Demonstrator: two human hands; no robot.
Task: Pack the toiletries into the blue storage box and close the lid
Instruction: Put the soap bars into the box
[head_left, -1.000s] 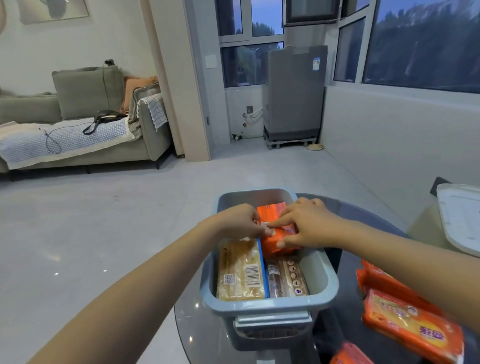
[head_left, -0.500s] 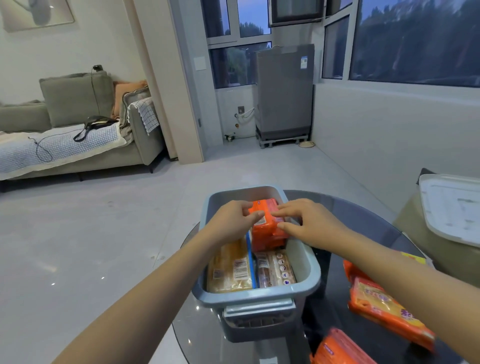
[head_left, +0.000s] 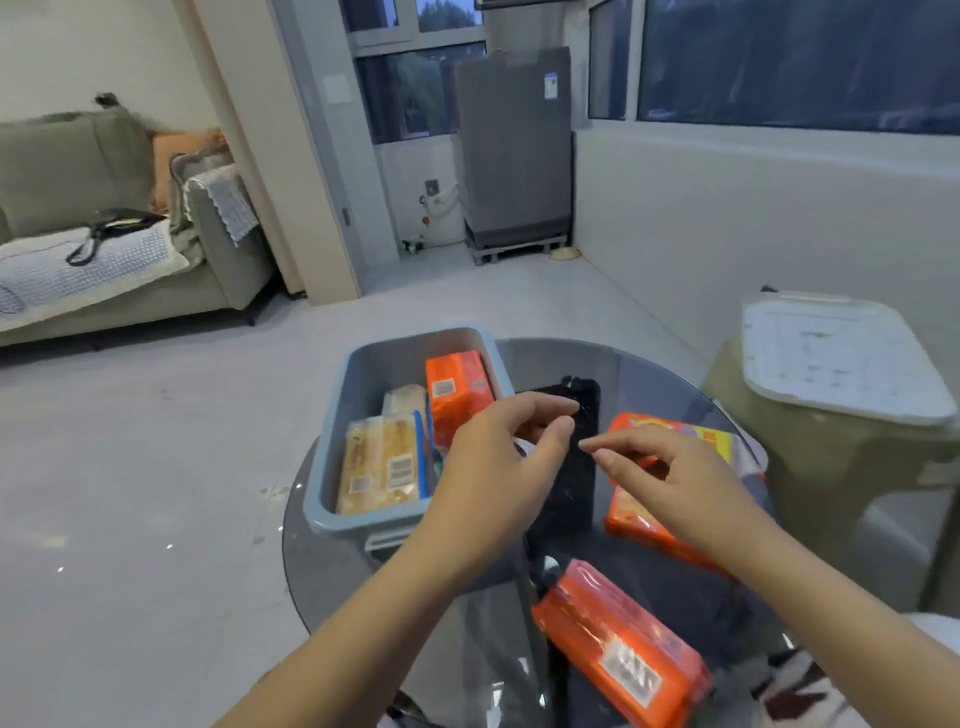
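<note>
The blue storage box (head_left: 337, 415) stands open on the round glass table (head_left: 649, 374). Inside lie an orange pack (head_left: 460, 389) at the far right and yellowish packs (head_left: 382, 462) on the left. My left hand (head_left: 498, 467) hovers over the box's right rim, fingers apart, holding nothing. My right hand (head_left: 670, 478) hangs empty over an orange pack (head_left: 634, 514) on the table right of the box. Another orange pack (head_left: 618, 644) lies near the table's front. The white lid (head_left: 836, 358) rests on a stool at the right.
A dark phone-like slab (head_left: 582, 467) lies on the glass between box and packs. A beige stool (head_left: 831, 457) stands right of the table. A sofa (head_left: 104, 223) is far left, a grey appliance (head_left: 514, 145) at the back.
Both hands let go of the orange pack, which now lies in the box, and drew back to the right toward the packs on the table. The view shifted right and down.
</note>
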